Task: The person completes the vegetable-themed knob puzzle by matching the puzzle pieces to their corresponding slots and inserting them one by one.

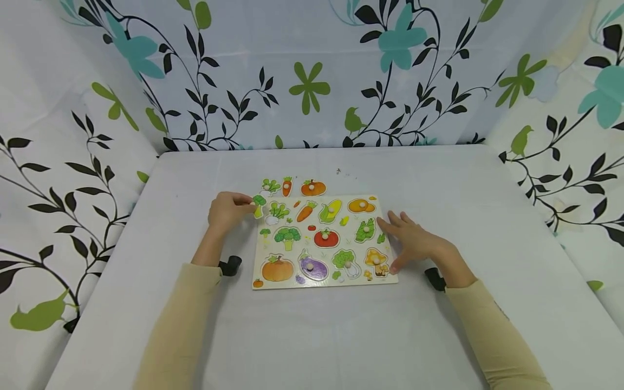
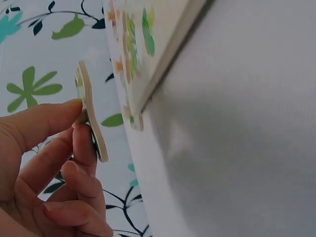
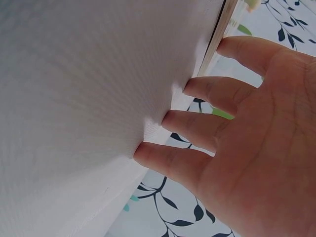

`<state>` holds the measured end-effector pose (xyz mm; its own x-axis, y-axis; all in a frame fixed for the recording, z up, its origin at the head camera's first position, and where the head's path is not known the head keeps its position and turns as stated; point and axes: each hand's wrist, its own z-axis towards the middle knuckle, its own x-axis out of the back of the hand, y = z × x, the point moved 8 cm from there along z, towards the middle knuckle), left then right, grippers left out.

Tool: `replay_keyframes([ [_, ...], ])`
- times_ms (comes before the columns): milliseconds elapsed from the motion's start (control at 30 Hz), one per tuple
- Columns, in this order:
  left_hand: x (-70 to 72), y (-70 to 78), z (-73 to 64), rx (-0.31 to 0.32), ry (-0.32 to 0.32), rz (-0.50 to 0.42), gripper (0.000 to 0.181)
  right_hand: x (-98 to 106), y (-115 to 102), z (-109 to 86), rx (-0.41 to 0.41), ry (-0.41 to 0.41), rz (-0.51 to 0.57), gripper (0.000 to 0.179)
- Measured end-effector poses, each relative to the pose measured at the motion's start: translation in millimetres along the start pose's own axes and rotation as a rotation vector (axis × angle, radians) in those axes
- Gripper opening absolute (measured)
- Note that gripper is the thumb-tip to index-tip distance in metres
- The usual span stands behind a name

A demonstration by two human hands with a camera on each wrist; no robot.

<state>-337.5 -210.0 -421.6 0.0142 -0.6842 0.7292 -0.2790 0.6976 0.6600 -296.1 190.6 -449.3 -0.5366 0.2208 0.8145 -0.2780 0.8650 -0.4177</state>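
Left hand [image 1: 228, 211] has the broccoli piece [image 1: 260, 200] pinched by its knob between thumb and fingers, over by the far left corner of the puzzle board [image 1: 261, 252]; left wrist view shows the piece clear of the board. Right hand [image 1: 409, 238] grasps nothing: fingers spread along the board's right edge, one against its side, other fingertips down on the table [image 1: 317, 336]. Turnip piece [image 1: 271, 186], carrot piece [image 1: 287, 187], pumpkin piece [image 1: 313, 188] sit in a row just past the board's far edge. Tomato piece [image 1: 326, 238] and eggplant piece [image 1: 314, 268] are in the board, knobs up.
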Motion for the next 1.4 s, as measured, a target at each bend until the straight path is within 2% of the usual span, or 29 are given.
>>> replay_keyframes([
  [200,-24.9,31.9,-28.3,-0.106,-0.122,0.09,0.022,2,-1,-0.4,0.003,-0.001,0.001,0.121],
  [333,-42.8,46.5,-39.2,-0.15,-0.188,0.163,0.017,1,-1,-0.8,0.01,-0.004,0.005,0.122],
  [433,-54.9,49.2,-43.3,-0.158,-0.237,0.225,0.014,0,1,-0.3,0.013,-0.005,0.003,0.123],
  [533,-61.7,48.2,-45.0,-0.162,-0.253,0.272,0.012,-1,2,0.6,0.011,-0.007,0.0,0.123],
  [800,-72.7,44.5,-45.0,-0.157,-0.273,0.3,0.01,0,3,0.1,0.004,-0.003,0.007,0.123],
  [933,-74.7,44.1,-44.0,-0.164,-0.286,0.278,0.01,0,3,-0.3,0.003,-0.002,0.006,0.123],
  [1100,-74.8,37.6,-41.5,-0.169,-0.316,0.189,0.013,0,3,-0.4,0.007,-0.002,0.012,0.123],
  [1233,-65.1,38.5,-38.9,-0.166,-0.343,0.123,0.019,-1,4,0.4,0.004,-0.007,0.013,0.123],
  [1333,-46.3,39.9,-26.4,-0.141,-0.295,0.031,0.025,-1,4,0.1,-0.006,-0.013,0.013,0.123],
  [1400,-31.3,39.1,-12.2,-0.117,-0.212,-0.034,0.028,-1,3,-0.2,-0.008,-0.014,0.011,0.124],
])
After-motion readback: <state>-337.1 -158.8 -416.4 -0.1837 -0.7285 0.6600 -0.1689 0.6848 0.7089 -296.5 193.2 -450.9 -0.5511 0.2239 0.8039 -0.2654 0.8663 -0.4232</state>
